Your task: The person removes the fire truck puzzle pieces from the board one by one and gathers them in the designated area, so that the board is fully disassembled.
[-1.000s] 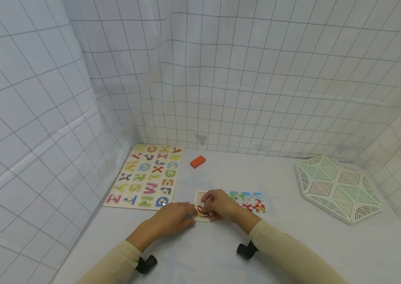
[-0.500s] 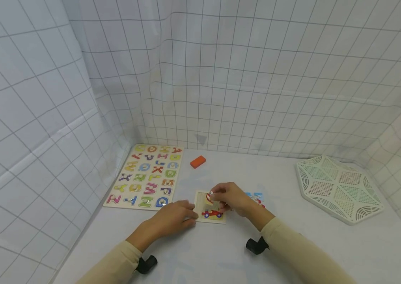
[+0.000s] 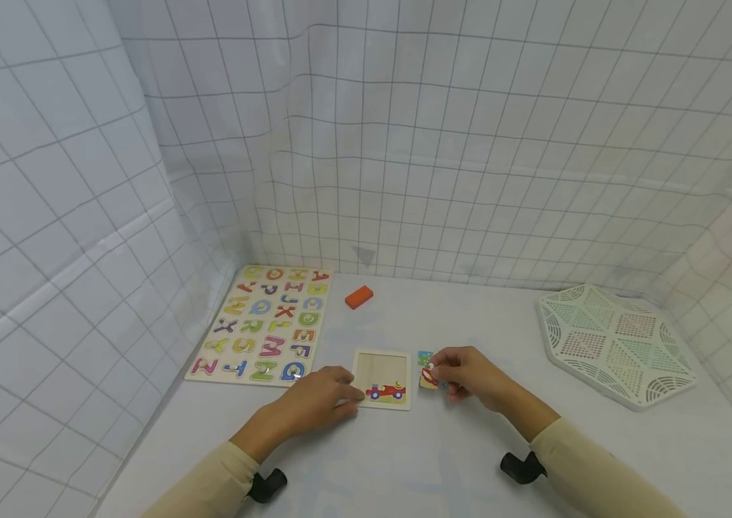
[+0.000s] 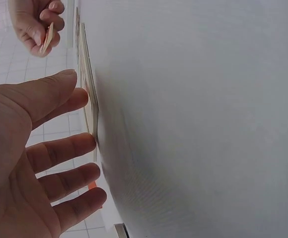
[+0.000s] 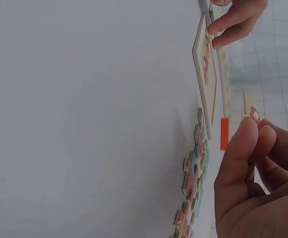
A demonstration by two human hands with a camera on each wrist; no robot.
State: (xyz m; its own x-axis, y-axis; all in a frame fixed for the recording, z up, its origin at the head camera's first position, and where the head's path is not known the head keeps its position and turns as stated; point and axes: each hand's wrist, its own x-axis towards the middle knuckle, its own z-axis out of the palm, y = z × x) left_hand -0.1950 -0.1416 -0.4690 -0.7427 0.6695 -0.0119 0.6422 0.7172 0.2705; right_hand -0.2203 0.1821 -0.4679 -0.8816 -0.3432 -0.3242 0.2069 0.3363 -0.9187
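Observation:
My left hand (image 3: pixel 320 397) lies at the left edge of a small wooden puzzle tray (image 3: pixel 412 381), fingers fairly straight and fingertips at its rim. Along the tray's bottom sit pieces showing a red car (image 3: pixel 386 392); bare wood shows above them. To the right of the tray, my right hand (image 3: pixel 469 374) pinches a jigsaw piece (image 3: pixel 428 378), yellow with red and white, between thumb and fingers. The right wrist view shows this piece (image 5: pixel 252 108) held up off the table. Below it are loose jigsaw pieces (image 5: pixel 191 171), mostly hidden by my right hand in the head view.
A wooden alphabet board (image 3: pixel 245 352) with colourful letters lies at the left. An orange block (image 3: pixel 359 297) rests behind the tray. At the right is a white hexagonal board (image 3: pixel 618 345) with patterned holes. White gridded curtains (image 3: pixel 404 144) surround the table.
My right hand lifted the jigsaw piece out of the tray and carried it to the right, over the loose pieces. My left hand stayed at the tray's left edge.

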